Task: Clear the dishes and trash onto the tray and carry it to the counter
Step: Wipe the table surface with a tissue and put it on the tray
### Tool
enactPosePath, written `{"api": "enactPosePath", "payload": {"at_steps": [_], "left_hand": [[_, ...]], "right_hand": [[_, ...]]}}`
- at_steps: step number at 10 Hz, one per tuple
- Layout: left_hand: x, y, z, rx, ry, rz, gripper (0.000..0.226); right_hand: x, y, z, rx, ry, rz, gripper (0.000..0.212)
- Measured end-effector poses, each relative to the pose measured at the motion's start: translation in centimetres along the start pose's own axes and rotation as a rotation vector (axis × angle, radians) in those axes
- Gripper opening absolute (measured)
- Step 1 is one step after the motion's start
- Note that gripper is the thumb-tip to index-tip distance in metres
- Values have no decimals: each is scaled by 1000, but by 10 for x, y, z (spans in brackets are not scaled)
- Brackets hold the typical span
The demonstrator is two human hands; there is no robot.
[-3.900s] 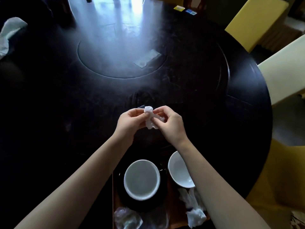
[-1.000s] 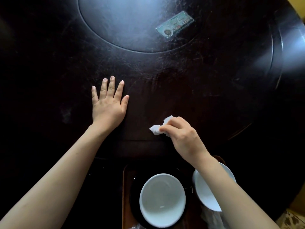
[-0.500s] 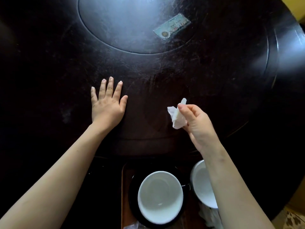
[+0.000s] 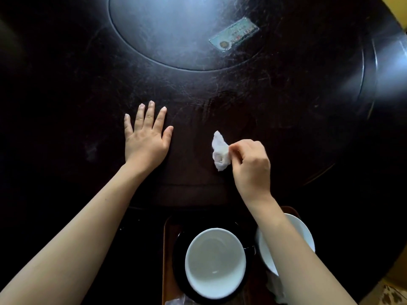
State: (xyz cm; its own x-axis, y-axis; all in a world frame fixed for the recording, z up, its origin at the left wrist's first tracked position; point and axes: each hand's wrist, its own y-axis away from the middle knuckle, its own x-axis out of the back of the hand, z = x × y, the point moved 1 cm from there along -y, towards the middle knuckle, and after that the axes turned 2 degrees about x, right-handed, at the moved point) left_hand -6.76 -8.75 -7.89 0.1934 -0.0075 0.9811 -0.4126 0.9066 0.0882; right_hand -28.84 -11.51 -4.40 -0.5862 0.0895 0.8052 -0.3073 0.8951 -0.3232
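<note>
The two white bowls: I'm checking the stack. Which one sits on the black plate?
The left bowl, fully visible, rests on the black plate; the right bowl sits beside it, half hidden by the right forearm.

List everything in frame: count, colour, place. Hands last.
table: 1, dark brown, round, fills the view
inset disc: 1, dark glossy, table centre, top of frame
card: 1, pale green-white, lying on the disc's right part
tray: 1, brown, near edge of the table, bottom centre
dark plate: 1, black, on the tray under the centre bowl
bowls: 2, white, on the tray; one centre, one right partly behind the forearm
crumpled napkin on tray: 1 clear, white, bottom right; pale scraps bottom centre unclear
tissue: 1, white, pinched in right fingers
left hand: flat on table, empty
right hand: holding the tissue
</note>
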Motion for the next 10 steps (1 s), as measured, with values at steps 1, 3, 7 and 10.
{"api": "enactPosePath", "payload": {"at_steps": [1, 3, 7, 10], "left_hand": [[0, 0, 0, 1, 1, -1, 57], [1, 1, 1, -3, 14, 7, 56], [0, 1, 0, -4, 21, 17, 56], [1, 0, 0, -1, 1, 5, 56]], "right_hand": [[-7, 1, -7, 107, 72, -63, 20], [-22, -3, -11, 180, 79, -101, 13], [-3, 7, 21, 532, -26, -185, 12], [-14, -51, 46, -115, 128, 236, 15]]}}
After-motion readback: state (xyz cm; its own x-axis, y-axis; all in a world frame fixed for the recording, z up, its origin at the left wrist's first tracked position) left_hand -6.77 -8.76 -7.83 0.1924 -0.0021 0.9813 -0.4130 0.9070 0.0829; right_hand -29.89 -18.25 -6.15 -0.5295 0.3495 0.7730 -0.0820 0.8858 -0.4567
